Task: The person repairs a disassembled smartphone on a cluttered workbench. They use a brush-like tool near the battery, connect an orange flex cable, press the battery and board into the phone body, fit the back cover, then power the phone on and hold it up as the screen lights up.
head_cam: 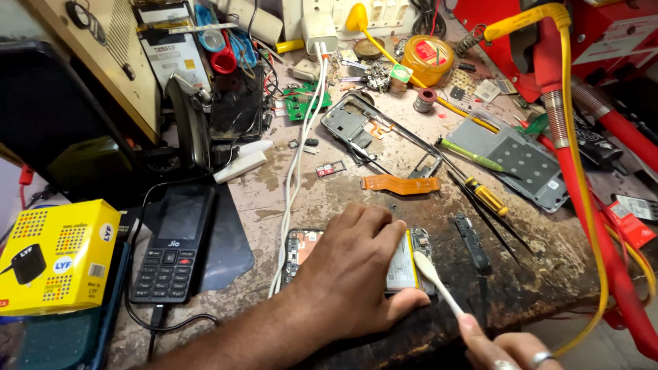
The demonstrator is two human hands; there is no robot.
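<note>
white plastic spudger point(439, 284) pinched in my right hand point(510, 346) noses at the battery edge of the opened phone point(404, 264), which my left hand point(349, 270) presses flat to the bench point(534, 274); frame point(373, 133) already removed, battery unlifted.

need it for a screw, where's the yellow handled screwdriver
In the head view, the yellow handled screwdriver lies right of centre on the bench, between the orange flex cable and the grey metal plate.

My stained workbench point(329, 199) carries an opened phone point(404, 264) at the near edge, an orange flex cable point(401, 183) mid-bench, and a keypad phone point(171, 243) at the left edge.
</note>
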